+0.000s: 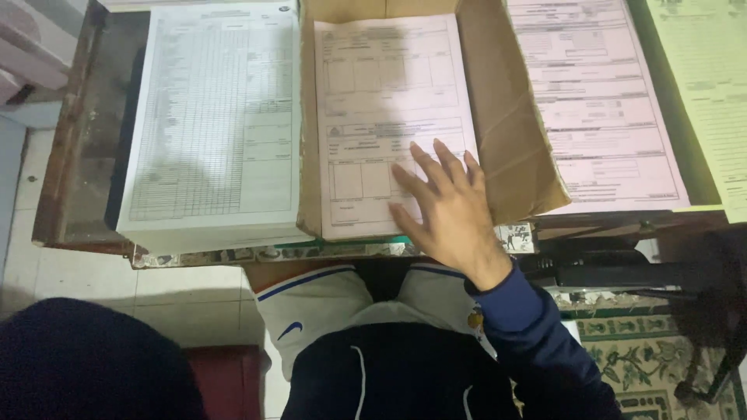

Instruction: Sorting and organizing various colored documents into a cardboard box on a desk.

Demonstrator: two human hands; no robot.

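My right hand (445, 208) lies flat, fingers spread, on the lower right corner of a stack of pink printed forms (373, 101) inside an open cardboard box (510, 124). The hand holds nothing; it presses on the top sheet. A dark blue sleeve covers my right forearm. My left hand is hidden; only a dark blue sleeve shape (85, 365) shows at the lower left.
A thick stack of white forms (214, 117) lies left of the box on the worn wooden table (78, 171). More pink forms (599, 101) and yellow-green sheets (708, 85) lie to the right. Below are tiled floor, a patterned rug (646, 358) and a red stool (226, 377).
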